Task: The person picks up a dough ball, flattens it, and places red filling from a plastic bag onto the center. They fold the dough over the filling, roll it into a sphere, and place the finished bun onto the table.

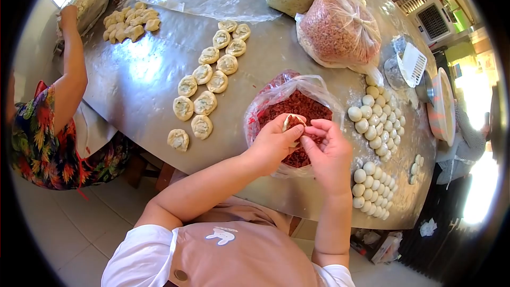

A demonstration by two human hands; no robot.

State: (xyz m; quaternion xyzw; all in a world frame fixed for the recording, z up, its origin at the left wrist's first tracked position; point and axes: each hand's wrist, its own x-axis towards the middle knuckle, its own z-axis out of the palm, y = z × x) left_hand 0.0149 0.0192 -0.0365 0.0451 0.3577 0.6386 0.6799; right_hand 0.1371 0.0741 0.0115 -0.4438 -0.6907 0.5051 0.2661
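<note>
The left hand (273, 143) and right hand (328, 151) were both pinched shut on a filled dough wrapper (291, 121), held right above the open bag of red filling (300, 105), likely to catch spills.

Open dumplings (205, 102), centre rows: thirteen. Reddish-filled bags (340, 29): two. Held dumpling (292, 121): one.

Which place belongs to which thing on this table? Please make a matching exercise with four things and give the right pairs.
Things
1. dough piece
2. plain dough balls
3. filled pieces
4. tied reddish bag

Places
A. far part of the table, behind the open bag
B. in rows, left of the open bag
C. held by left hand and right hand
D. in clusters, right of the open bag

Pairs: 1-C, 2-D, 3-B, 4-A
</note>
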